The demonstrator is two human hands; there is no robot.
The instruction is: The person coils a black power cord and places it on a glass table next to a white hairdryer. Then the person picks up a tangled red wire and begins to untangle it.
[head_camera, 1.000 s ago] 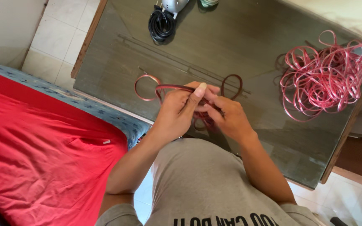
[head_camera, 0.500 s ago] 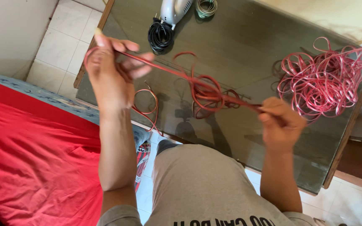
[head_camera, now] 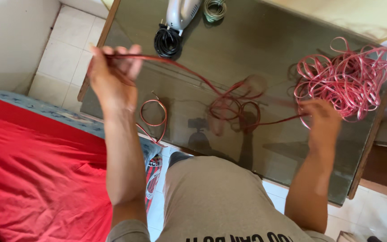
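A red-brown flat cable [head_camera: 229, 105] stretches in the air between my two hands, with loose loops sagging in its middle over the glass table [head_camera: 247, 45]. My left hand [head_camera: 112, 76] is raised at the left and grips one end of the cable. My right hand [head_camera: 321, 118] is out to the right, closed on the cable's other part, close to a big tangled heap of pink cable [head_camera: 343, 78] lying on the table's right side. A free curl of the cable [head_camera: 154, 113] hangs below my left hand.
A grey-white power tool [head_camera: 181, 12] with a coiled black cord [head_camera: 166, 41] lies at the table's far edge, beside a small wire coil [head_camera: 214, 9]. A red bed sheet [head_camera: 36, 170] is at the left. White floor tiles [head_camera: 68, 40] lie beyond it.
My hands, together over a small bundle a second ago, have pulled wide apart. The cable has drawn out between them, and my right hand has moved farther right toward the pink heap.
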